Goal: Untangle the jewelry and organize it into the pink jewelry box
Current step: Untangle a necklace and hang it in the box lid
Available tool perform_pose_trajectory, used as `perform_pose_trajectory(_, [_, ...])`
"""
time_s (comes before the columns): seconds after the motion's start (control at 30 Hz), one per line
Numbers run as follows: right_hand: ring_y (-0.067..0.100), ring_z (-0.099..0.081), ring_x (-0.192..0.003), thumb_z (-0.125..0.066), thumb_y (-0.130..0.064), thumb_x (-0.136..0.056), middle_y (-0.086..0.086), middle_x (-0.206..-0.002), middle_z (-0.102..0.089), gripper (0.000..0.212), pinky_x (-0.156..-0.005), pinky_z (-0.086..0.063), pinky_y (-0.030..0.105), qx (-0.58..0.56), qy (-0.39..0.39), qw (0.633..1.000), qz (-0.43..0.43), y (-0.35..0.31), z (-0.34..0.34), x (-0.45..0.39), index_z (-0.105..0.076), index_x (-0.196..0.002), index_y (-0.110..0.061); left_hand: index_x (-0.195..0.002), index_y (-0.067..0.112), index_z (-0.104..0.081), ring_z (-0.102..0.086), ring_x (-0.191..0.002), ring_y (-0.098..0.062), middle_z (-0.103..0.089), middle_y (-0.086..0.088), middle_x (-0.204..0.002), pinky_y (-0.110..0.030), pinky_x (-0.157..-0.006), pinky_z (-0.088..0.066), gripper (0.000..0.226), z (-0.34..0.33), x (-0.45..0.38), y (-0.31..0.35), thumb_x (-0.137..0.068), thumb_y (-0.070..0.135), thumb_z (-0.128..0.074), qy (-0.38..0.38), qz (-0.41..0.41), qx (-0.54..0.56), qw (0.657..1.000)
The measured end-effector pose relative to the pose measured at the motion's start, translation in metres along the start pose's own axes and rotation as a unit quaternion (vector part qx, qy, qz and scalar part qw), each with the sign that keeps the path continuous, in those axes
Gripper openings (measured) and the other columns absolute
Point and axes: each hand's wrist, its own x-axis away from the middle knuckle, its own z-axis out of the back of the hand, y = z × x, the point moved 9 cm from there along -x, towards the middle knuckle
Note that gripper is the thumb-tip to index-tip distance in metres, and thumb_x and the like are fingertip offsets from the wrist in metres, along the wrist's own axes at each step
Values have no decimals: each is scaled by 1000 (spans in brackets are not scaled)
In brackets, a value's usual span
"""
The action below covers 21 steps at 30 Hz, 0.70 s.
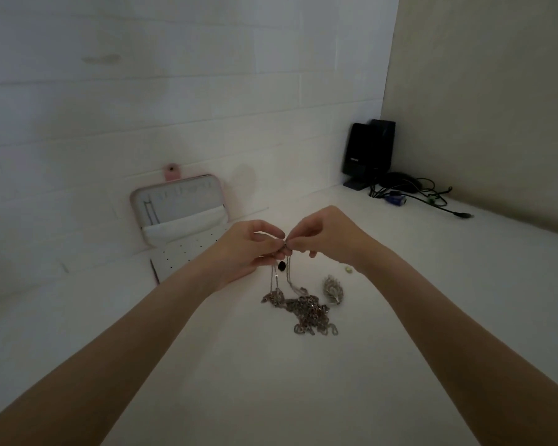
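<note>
A tangled heap of silver chains (306, 310) lies on the white table in front of me. My left hand (245, 252) and my right hand (326, 235) meet above it, fingertips pinched on the top of a thin chain necklace (287, 247) with a small black pendant (282, 266) dangling below. The chain's strands run down into the heap. The pink jewelry box (178, 217) stands open against the wall at the back left, its lid upright and its white dotted panel partly hidden by my left hand.
A silver leaf-shaped piece (333, 290) lies right of the heap, and a small pale bead (348, 269) sits near my right wrist. Two black speakers (366, 152) and a bundle of cables (416, 194) occupy the back right corner. Walls close the back and right.
</note>
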Motion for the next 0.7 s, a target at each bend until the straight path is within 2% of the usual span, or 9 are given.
perform_pose_trajectory(0.13, [-5,-51,-43,-68,-8,-81,-5,-57,-59,7,-45,-37,8,-2,-7,1000,-11,4,-4,-6,-71,-75,-11,-86,6,-58,-64,-59,-4,-68,-3,-71,-12,-57,-50,9,5,1,4,-90,-1,-54,20,-25,-32,999])
perform_pose_trajectory(0.27, [-3,-49,-41,-65,-10,-83,0,-60,-60,8,-41,-34,7,1,6,1000,-29,7,-5,-9,-69,-75,-9,-77,13,-63,-59,-63,-2,-65,3,-71,-10,-57,-47,15,13,2,12,-87,3,-60,62,-64,-139,986])
perform_pose_trajectory(0.37, [-3,-49,-41,-64,-10,-82,1,-62,-61,9,-43,-36,8,3,11,1000,-25,7,-6,-12,-68,-74,-10,-73,17,-66,-55,-55,3,-63,4,-66,-10,-56,-47,15,18,1,17,-84,9,-65,91,-74,-189,975])
perform_pose_trajectory(0.43, [-3,-50,-42,-65,-9,-83,0,-61,-60,11,-46,-37,9,-16,16,1000,-13,6,-4,-11,-67,-73,-12,-72,15,-67,-55,-52,3,-63,4,-63,-9,-55,-47,13,21,0,14,-84,9,-66,96,-52,-149,983])
perform_pose_trajectory(0.6, [-2,-52,-47,-68,-6,-83,1,-62,-61,7,-52,-42,10,-48,16,998,30,-3,0,-9,-68,-76,-9,-80,6,-68,-60,-52,1,-66,4,-58,-11,-58,-52,6,15,0,-1,-85,7,-64,69,31,32,997])
perform_pose_trajectory(0.7, [0,-53,-50,-68,-6,-82,2,-64,-63,9,-54,-45,13,-64,11,997,30,-1,0,-10,-68,-75,-11,-82,5,-64,-60,-51,-1,-66,3,-56,-12,-57,-51,4,12,0,-1,-84,2,-63,71,37,62,995])
